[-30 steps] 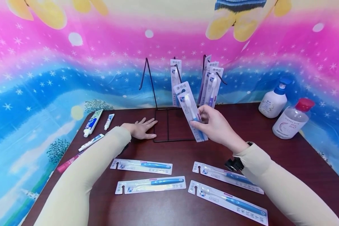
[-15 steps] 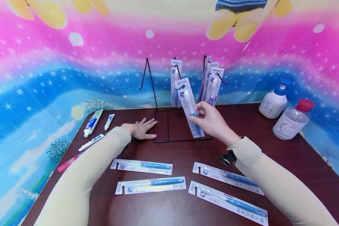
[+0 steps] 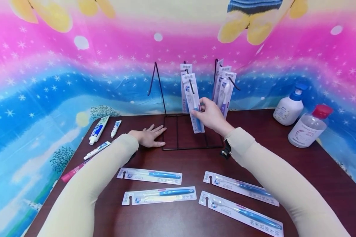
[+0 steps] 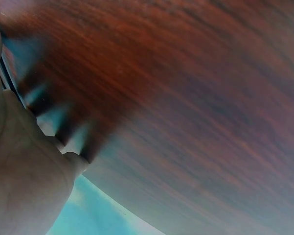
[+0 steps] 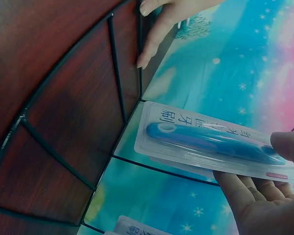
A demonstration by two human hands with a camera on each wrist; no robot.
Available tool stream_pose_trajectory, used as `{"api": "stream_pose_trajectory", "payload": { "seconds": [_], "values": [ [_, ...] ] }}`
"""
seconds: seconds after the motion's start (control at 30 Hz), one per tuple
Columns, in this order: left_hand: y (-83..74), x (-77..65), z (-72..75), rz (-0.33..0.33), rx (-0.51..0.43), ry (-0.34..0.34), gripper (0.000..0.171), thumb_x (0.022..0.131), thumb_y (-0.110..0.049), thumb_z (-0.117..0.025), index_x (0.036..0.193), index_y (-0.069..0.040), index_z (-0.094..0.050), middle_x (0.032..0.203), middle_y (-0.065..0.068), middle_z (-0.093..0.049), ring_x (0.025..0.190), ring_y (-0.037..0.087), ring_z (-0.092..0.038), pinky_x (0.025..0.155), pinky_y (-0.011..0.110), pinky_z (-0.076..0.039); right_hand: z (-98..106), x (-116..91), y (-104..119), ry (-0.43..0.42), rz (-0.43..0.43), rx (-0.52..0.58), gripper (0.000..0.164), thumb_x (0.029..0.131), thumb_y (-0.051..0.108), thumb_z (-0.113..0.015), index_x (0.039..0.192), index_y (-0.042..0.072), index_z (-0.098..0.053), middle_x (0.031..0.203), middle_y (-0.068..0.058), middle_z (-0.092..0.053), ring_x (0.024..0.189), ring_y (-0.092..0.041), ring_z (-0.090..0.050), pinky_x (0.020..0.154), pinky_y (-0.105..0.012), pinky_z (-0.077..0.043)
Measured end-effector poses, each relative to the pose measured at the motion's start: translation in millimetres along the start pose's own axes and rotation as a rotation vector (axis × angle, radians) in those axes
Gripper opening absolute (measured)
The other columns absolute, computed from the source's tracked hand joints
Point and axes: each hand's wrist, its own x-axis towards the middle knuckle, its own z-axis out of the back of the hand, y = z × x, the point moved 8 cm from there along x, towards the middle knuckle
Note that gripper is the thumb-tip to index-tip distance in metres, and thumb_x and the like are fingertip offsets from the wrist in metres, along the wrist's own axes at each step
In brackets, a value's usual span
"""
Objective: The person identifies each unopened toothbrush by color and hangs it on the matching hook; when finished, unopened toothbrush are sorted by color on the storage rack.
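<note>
My right hand (image 3: 211,114) pinches a packaged blue toothbrush (image 3: 193,102) by its lower right edge, thumb in front and fingers behind. The pack hangs nearly upright, its top at the end of the middle hook of a black wire rack (image 3: 178,148); the hook's tip shows in front of the card. Behind it another packaged toothbrush (image 3: 184,95) hangs on the same hook. In the right wrist view the held pack's blue handle (image 5: 205,142) lies between thumb and fingers. My left hand (image 3: 150,136) rests flat with spread fingers on the table, fingertips at the rack's left base wire.
Several purple toothbrush packs (image 3: 227,92) hang on the right hook; the left hook (image 3: 152,79) is bare. Several blue toothbrush packs (image 3: 160,195) lie in front. Toothpaste tubes (image 3: 99,129) lie at left. A pump bottle (image 3: 289,108) and a red-capped bottle (image 3: 309,128) stand at right.
My right hand has moved up, left and toward the rack with the toothbrush pack, which now stands straighter with its top at the middle hook's tip. The left hand has stayed put.
</note>
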Motion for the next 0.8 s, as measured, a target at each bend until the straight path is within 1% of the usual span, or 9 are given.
{"api": "stream_pose_trajectory", "payload": {
  "seconds": [0.17,0.3,0.4,0.53,0.6,0.8],
  "values": [
    [-1.4,-1.4,1.2,0.005,-0.002,0.002,0.084,0.086,-0.068,-0.035,0.149,-0.025,0.000,0.154,0.001,0.006,0.137,0.034,0.007,0.105,0.057,-0.006,-2.8,17.9,0.7,-0.022,-0.013,0.006,0.027,0.088,0.028,-0.062,0.107,0.012,-0.052,0.112,-0.009,-0.062,0.093,-0.016,-0.061,0.075,-0.039,-0.050],
    [-0.7,-1.4,1.2,0.013,0.007,0.004,0.084,0.086,-0.068,-0.035,0.149,-0.026,0.000,0.154,0.000,0.006,0.137,0.034,0.007,0.106,0.056,-0.007,-6.2,28.6,0.4,-0.033,-0.024,0.003,0.029,0.089,0.028,-0.062,0.110,0.012,-0.052,0.112,-0.009,-0.062,0.095,-0.017,-0.061,0.076,-0.039,-0.050],
    [0.0,-0.7,0.2,0.014,0.017,0.004,0.083,0.086,-0.068,-0.034,0.149,-0.025,0.000,0.154,0.001,0.006,0.137,0.034,0.006,0.106,0.056,-0.008,-9.0,35.2,0.7,-0.038,-0.015,-0.013,0.032,0.088,0.028,-0.063,0.113,0.011,-0.052,0.112,-0.009,-0.062,0.096,-0.018,-0.060,0.078,-0.038,-0.049],
    [0.6,-0.1,-0.7,0.013,0.016,0.004,0.084,0.086,-0.068,-0.033,0.149,-0.025,0.000,0.154,0.001,0.006,0.137,0.035,0.005,0.106,0.056,-0.008,-13.9,42.1,0.9,-0.029,-0.004,-0.019,0.037,0.089,0.028,-0.062,0.119,0.011,-0.051,0.116,-0.009,-0.060,0.100,-0.018,-0.059,0.080,-0.037,-0.049],
    [0.6,-0.4,-0.6,0.014,0.010,0.006,0.084,0.086,-0.068,-0.034,0.149,-0.025,0.001,0.154,0.000,0.006,0.137,0.034,0.006,0.106,0.056,-0.007,-15.9,44.5,0.4,-0.025,-0.011,-0.022,0.039,0.089,0.029,-0.062,0.122,0.012,-0.050,0.118,-0.008,-0.059,0.102,-0.018,-0.059,0.080,-0.036,-0.049],
    [0.6,-1.1,-0.4,0.014,0.008,0.002,0.084,0.085,-0.069,-0.033,0.149,-0.026,0.001,0.154,0.000,0.006,0.137,0.034,0.006,0.106,0.056,-0.007,-16.9,49.7,-0.3,-0.028,-0.023,-0.019,0.039,0.089,0.031,-0.062,0.122,0.013,-0.051,0.118,-0.006,-0.058,0.101,-0.017,-0.058,0.078,-0.036,-0.049]
  ]
}}
